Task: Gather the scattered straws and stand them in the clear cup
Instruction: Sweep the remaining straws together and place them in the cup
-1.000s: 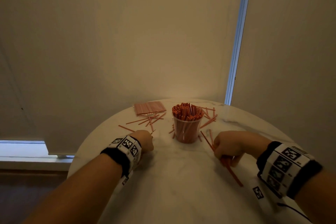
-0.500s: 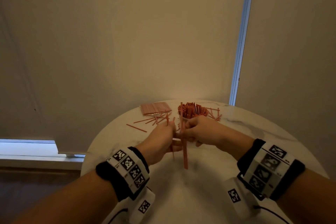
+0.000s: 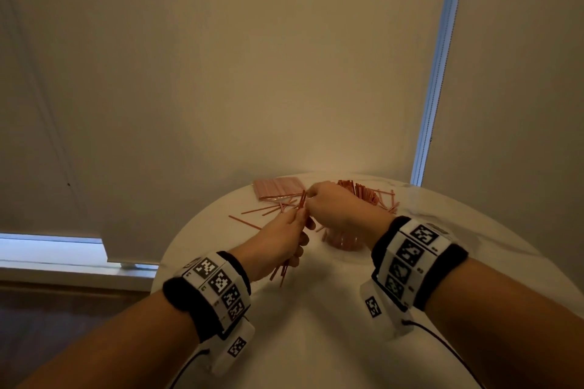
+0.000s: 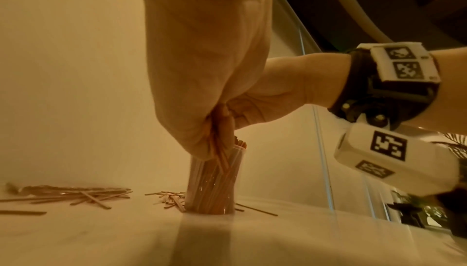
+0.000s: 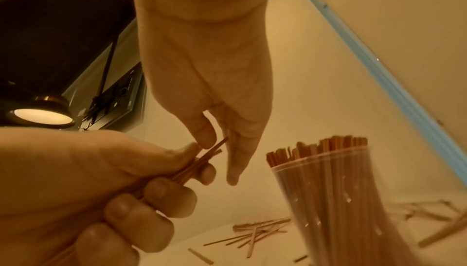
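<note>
My left hand point(image 3: 299, 230) grips a small bundle of thin red straws point(image 3: 282, 273) upright, just left of the cup. In the right wrist view the left hand point(image 5: 177, 180) has its fingers curled round the bundle point(image 5: 199, 164). My right hand point(image 3: 311, 199) is at the bundle's top end, and its thumb and forefinger point(image 5: 220, 142) pinch the straw tips. The clear cup point(image 3: 344, 241) stands behind the right hand, packed with upright straws point(image 5: 328, 146). From the left wrist the cup point(image 4: 212, 188) shows behind the held straws point(image 4: 217, 142).
Loose straws point(image 3: 268, 208) lie left of the cup and more loose straws point(image 3: 390, 202) lie behind it on the right. A flat pink packet point(image 3: 278, 188) sits at the back left. The round white table point(image 3: 316, 325) ends close to the wall behind.
Both hands left the table with picked-up straws and met in front of the cup. The straws now sit bundled in my left hand, and my right hand has slid up to their tips.
</note>
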A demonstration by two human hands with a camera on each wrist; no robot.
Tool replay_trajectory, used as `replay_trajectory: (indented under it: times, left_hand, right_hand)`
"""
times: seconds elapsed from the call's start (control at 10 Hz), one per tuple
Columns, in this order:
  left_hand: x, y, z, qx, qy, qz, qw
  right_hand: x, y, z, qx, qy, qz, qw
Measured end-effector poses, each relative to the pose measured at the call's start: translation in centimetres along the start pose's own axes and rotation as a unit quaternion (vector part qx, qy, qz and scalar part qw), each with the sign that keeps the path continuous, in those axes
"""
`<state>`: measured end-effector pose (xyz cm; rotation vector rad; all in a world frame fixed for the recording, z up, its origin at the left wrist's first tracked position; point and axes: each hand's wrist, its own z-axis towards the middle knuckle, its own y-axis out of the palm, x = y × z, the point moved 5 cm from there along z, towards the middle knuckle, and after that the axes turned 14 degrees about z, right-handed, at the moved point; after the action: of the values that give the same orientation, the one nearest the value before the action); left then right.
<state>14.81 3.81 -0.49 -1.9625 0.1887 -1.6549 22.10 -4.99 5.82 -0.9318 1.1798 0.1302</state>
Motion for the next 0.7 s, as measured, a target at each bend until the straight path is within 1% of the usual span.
replay_trajectory:
  times: [0.1,0.2,0.3,0.4,0.5,0.6,0.7]
  left_hand:
    - [-0.7,-2.2,1.5,0.018,-0.012,0.039,0.999]
    - [-1.6,-6.5,3.5,0.033,-0.016,0.155,0.987]
    - [-3.2,-10.8,5.4,0.065,-0.064,0.332,0.939]
    - [-6.8,-14.2,9.4,0.044,-0.127,0.445,0.885]
    - [-8.4,-14.6,11.6,0.03,-0.152,0.484,0.861]
    - [-9.4,-14.0,13.6,-0.011,-0.167,0.524,0.835]
    - [-10.0,-13.6,15.8,-0.045,-0.159,0.549,0.82]
  right_hand:
    - [-1.0,1.1,2.1,-0.008,-0.008,0.009,1.0]
    - [-1.6,1.6,4.2,0.02,-0.005,-0.02,1.0]
    - [-1.0,3.2,6.4,0.007,0.045,-0.054,0.998]
    - [2.4,5.5,12.3,-0.044,0.082,-0.242,0.966]
    - [3.6,6.7,14.5,-0.057,0.116,-0.283,0.95]
    - [4.2,7.6,17.1,-0.088,0.112,-0.347,0.927]
    - [4.3,7.9,19.8,-0.073,0.108,-0.363,0.923]
